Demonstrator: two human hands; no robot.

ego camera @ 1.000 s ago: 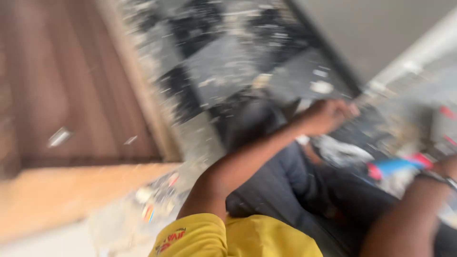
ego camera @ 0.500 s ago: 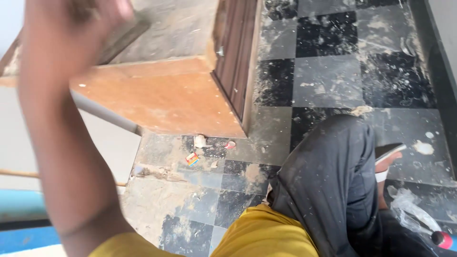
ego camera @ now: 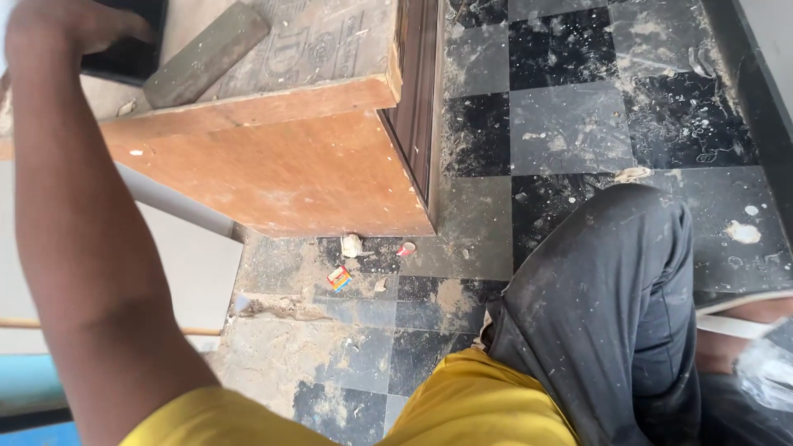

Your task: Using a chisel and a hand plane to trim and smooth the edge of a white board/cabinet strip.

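- Where the head view looks down, I see one arm only, the left, raised along the left edge of the frame.
- My left hand (ego camera: 62, 29) sits at the top left corner, over the top of a wooden cabinet (ego camera: 281, 165).
- Its fingers (ego camera: 124, 25) curl onto a flat black object (ego camera: 124, 54) that lies on the cabinet top; I read contact, but the frame edge cuts off the hand and I cannot tell whether it grips the object or only rests on it.
- A grey-green block (ego camera: 206, 54) lies tilted on the cabinet top just beside the black object, apart from the fingers.
- The cabinet top is dusty and carries faint marks; its orange-brown side panel faces the camera, and a dark panelled front runs along its right edge.
- My right hand is out of view.
- The floor (ego camera: 578, 124) is black and grey chequered tile, heavily spattered and dusty.
- Small litter (ego camera: 339, 278) lies on the tiles just below the cabinet.
- A bent leg in dusty dark trousers (ego camera: 603, 314) fills the lower right; a yellow shirt (ego camera: 479, 405) shows at the bottom edge.
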